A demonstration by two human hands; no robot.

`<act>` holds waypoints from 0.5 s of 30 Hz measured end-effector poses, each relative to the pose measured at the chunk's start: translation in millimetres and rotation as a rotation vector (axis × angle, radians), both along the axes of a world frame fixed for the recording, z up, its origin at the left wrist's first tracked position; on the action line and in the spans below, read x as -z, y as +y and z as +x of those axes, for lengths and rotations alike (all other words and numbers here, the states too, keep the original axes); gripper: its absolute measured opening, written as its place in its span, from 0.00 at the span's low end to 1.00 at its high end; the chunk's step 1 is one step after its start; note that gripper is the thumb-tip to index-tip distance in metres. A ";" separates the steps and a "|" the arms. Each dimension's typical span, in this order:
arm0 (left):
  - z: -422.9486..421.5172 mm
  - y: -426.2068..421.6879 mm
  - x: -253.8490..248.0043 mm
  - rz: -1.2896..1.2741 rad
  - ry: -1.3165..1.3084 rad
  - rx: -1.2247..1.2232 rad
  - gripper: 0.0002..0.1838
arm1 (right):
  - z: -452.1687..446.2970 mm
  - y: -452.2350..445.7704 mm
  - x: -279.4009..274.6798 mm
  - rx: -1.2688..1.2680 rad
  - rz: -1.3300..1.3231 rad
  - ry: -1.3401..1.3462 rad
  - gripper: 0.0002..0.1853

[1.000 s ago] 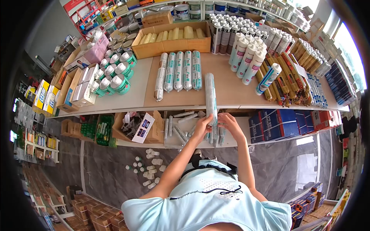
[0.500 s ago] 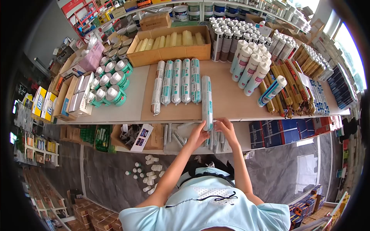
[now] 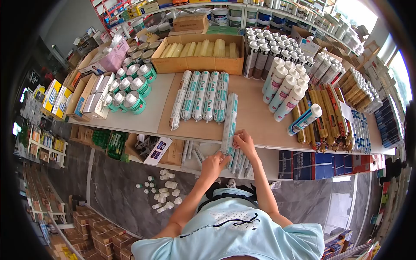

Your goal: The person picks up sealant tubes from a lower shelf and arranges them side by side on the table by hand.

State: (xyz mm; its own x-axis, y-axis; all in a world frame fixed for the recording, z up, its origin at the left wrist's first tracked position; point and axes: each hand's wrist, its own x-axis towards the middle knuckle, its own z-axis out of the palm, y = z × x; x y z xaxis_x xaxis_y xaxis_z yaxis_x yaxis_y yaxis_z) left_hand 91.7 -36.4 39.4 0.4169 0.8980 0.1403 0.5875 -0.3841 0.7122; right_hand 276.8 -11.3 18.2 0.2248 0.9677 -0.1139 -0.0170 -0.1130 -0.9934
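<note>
A long sealant sausage, white with teal print, tilts over the table's front edge with its lower end above the shelf below. My left hand grips it at that lower end, thumb and fingers closed around the tip. Beside its right side is my right hand, fingers curled together near the wrapper; whether they pinch anything is hidden. On the table, a row of several similar sealant sausages lies side by side, just left of the held one.
A cardboard box of yellowish sticks stands behind the row. Green-white cans are at left, upright sealant cartridges and gold packs at right. Below the table edge, a shelf holds more tubes and blue boxes.
The held sealant sausage has come nearer to me and tilted, its lower end swinging left. My left hand moved down with it; my right hand's fingers curled in beside it. The view shifted slightly.
</note>
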 end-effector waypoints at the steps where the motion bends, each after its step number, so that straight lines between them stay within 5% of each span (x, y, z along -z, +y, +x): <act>1: 2.1 -1.9 1.6 0.002 -0.001 -0.009 0.17 | 1.9 0.0 -2.0 -0.009 0.002 -0.001 0.10; 3: 5.6 -2.8 5.6 -0.230 -0.201 -0.038 0.14 | 6.1 1.2 -5.4 -0.058 -0.057 0.027 0.10; 8: 23.0 1.4 5.3 -0.232 -0.236 -0.002 0.14 | 19.6 8.0 6.5 0.007 -0.026 -0.010 0.12; 14: 40.3 13.3 -6.9 -0.689 -0.851 0.129 0.13 | 48.4 6.7 -36.6 0.047 -0.029 0.150 0.16; 15: 39.6 15.1 -0.4 -0.935 -1.204 0.165 0.12 | 52.3 8.1 -37.1 0.049 -0.019 0.131 0.17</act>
State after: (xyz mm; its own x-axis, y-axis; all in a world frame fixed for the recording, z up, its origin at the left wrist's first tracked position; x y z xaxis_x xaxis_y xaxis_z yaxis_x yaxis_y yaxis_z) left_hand 131.3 -21.3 39.8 0.5742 0.8108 -0.1135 -0.4998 0.4570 0.7358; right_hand 329.0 -3.2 55.3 0.2540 0.9532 -0.1638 -0.1521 -0.1279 -0.9801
